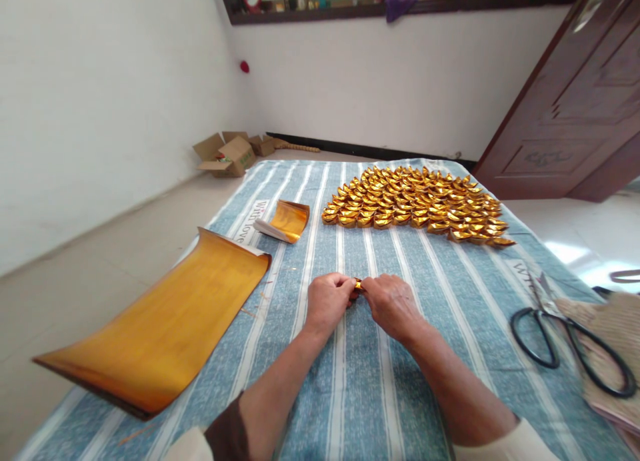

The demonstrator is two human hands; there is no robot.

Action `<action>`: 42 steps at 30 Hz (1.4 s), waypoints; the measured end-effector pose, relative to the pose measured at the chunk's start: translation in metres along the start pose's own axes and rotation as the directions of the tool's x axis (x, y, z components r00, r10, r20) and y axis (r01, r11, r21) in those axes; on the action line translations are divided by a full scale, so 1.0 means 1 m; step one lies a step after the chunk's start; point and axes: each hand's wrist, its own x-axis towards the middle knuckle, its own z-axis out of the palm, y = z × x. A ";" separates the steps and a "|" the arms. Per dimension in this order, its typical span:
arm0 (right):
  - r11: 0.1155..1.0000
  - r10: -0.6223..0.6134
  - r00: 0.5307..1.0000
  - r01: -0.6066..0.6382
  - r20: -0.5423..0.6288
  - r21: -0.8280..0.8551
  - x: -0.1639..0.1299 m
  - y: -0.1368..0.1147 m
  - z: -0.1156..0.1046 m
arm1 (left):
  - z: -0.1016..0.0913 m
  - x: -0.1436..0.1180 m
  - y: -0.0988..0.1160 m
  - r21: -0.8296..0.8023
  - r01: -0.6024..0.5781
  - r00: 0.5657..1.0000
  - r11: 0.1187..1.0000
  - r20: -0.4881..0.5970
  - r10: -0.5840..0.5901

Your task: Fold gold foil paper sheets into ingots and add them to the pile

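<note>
A small piece of folded gold foil paper [359, 284] is pinched between my two hands, low over the middle of the striped cloth. My left hand [330, 300] grips its left end with thumb and forefinger. On the other end my right hand [393, 304] is closed, its fingers mostly hidden behind the knuckles. Beyond them lies a dense spread of gold paper ingots [410, 204], standing in packed rows. To the left rests a short stack of small gold sheets [289, 220], slightly curled. Nearer is a large curled gold sheet stack [155, 321].
Black-handled scissors [555, 321] lie at the right beside a beige knitted cloth [607, 341]. The blue striped tablecloth [320, 414] covers the table. Open cardboard boxes [227, 156] sit on the floor by the far left corner. A brown door [560, 108] stands at the right.
</note>
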 end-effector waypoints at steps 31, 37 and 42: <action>0.988 0.006 0.997 0.006 -0.079 0.153 -0.003 0.005 0.009 | -0.001 0.003 0.010 0.010 0.000 1.000 1.000 0.021 0.000; 0.952 0.085 0.994 -0.060 -0.072 0.301 0.001 0.015 0.008 | -0.008 0.000 0.016 -0.162 0.074 0.996 0.984 0.054 -0.066; 0.564 0.214 0.977 -0.130 0.008 0.816 0.003 0.023 0.006 | -0.016 -0.004 0.023 -0.320 0.184 0.980 0.929 0.135 -0.147</action>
